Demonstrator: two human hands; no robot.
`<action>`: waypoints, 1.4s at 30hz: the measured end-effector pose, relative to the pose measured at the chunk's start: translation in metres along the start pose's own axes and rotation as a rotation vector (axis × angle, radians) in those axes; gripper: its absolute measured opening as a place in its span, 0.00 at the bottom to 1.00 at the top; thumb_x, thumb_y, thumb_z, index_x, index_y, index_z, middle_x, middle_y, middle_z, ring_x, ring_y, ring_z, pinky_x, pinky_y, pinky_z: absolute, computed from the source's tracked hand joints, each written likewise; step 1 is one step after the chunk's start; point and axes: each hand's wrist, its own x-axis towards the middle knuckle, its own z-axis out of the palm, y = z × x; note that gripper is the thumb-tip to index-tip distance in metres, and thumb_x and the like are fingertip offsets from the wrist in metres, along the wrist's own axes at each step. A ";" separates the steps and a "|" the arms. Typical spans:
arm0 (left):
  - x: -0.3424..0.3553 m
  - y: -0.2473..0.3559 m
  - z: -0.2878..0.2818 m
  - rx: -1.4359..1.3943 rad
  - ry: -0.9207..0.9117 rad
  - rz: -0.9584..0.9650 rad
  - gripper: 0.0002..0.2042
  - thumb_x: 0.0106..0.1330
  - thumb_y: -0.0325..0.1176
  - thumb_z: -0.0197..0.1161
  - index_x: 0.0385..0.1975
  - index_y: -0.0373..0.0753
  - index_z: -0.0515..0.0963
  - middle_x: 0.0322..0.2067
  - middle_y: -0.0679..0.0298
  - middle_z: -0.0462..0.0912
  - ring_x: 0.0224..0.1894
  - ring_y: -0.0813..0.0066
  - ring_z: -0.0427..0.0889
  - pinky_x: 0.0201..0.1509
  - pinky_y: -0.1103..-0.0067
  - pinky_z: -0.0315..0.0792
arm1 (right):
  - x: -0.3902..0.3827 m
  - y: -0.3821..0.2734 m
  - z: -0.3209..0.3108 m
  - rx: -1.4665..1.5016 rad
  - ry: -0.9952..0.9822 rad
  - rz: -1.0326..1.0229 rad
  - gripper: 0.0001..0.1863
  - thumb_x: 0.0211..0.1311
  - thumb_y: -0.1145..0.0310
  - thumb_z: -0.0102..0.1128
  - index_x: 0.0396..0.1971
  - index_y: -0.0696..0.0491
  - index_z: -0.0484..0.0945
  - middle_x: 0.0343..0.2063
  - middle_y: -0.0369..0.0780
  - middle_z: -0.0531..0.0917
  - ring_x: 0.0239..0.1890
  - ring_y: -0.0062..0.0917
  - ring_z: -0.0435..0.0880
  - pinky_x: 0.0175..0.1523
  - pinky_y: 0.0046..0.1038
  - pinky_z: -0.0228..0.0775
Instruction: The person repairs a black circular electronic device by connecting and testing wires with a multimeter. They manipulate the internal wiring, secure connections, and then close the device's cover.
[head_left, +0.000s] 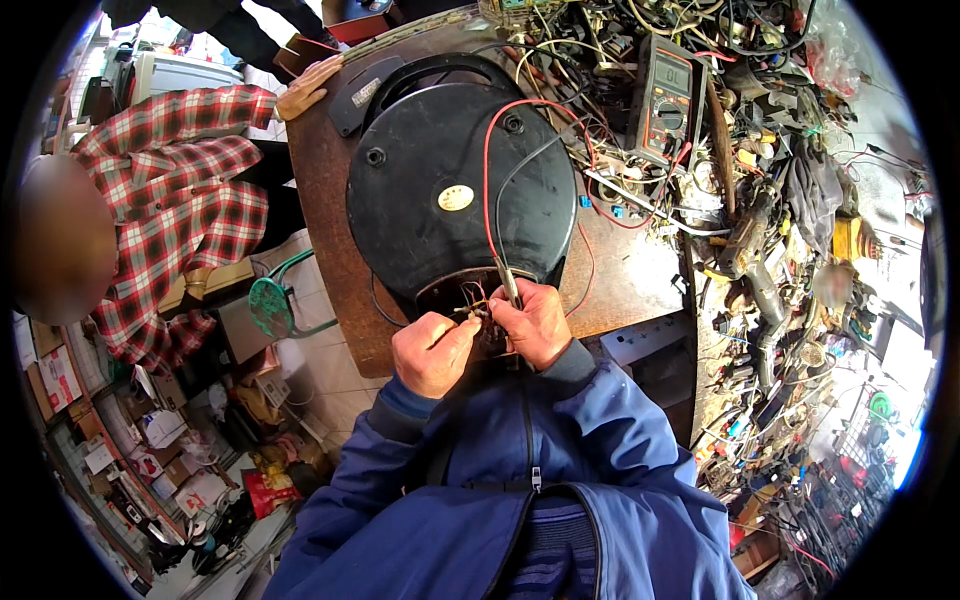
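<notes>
A round black appliance (pixel 420 185) lies on the wooden bench (pixel 320 190), its lower compartment (pixel 442 290) exposed with thin wires in it. My left hand (pixel 430 355) pinches a small wired part (pixel 476 318) at that opening. Just right of it, my right hand (pixel 530 327) grips test probes (pixel 506 275), whose red and black leads arch over the appliance. The grey-and-orange multimeter (pixel 662 105) sits at the back right among wires, its screen lit. The probe tips are too small to make out.
A person in a checked shirt (pixel 170 200) stands at the left, one hand (pixel 305 92) on the bench edge. A green stool (pixel 272 305) is below. Dense heaps of cables, parts and tools (pixel 790 300) cover the right. Shelves of boxes (pixel 160 440) line the lower left.
</notes>
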 end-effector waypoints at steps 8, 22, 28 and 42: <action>0.003 0.002 0.003 -0.026 0.011 -0.035 0.11 0.51 0.20 0.76 0.34 0.40 0.88 0.25 0.64 0.75 0.22 0.68 0.78 0.23 0.74 0.71 | 0.002 -0.007 -0.004 0.023 -0.036 0.173 0.08 0.65 0.70 0.61 0.33 0.60 0.81 0.19 0.35 0.79 0.16 0.17 0.75 0.22 0.26 0.68; 0.017 -0.006 0.005 -0.335 -0.082 -0.421 0.09 0.68 0.18 0.64 0.45 0.34 0.81 0.41 0.59 0.85 0.42 0.70 0.87 0.46 0.77 0.80 | 0.009 -0.025 -0.023 0.257 -0.230 0.417 0.09 0.68 0.68 0.61 0.37 0.59 0.79 0.16 0.32 0.73 0.11 0.16 0.69 0.18 0.21 0.67; 0.011 -0.016 0.008 -0.481 -0.104 -0.546 0.07 0.71 0.21 0.64 0.46 0.32 0.81 0.41 0.64 0.86 0.42 0.81 0.83 0.47 0.82 0.79 | 0.009 -0.024 -0.024 0.223 -0.234 0.440 0.09 0.68 0.69 0.62 0.38 0.59 0.79 0.16 0.32 0.73 0.11 0.16 0.69 0.18 0.22 0.69; 0.019 -0.025 0.005 -0.503 -0.158 -0.623 0.06 0.70 0.18 0.64 0.44 0.32 0.81 0.37 0.67 0.86 0.39 0.83 0.84 0.46 0.82 0.79 | -0.002 -0.023 -0.011 -0.065 -0.061 0.081 0.11 0.62 0.72 0.67 0.40 0.62 0.80 0.20 0.31 0.76 0.20 0.13 0.72 0.26 0.21 0.66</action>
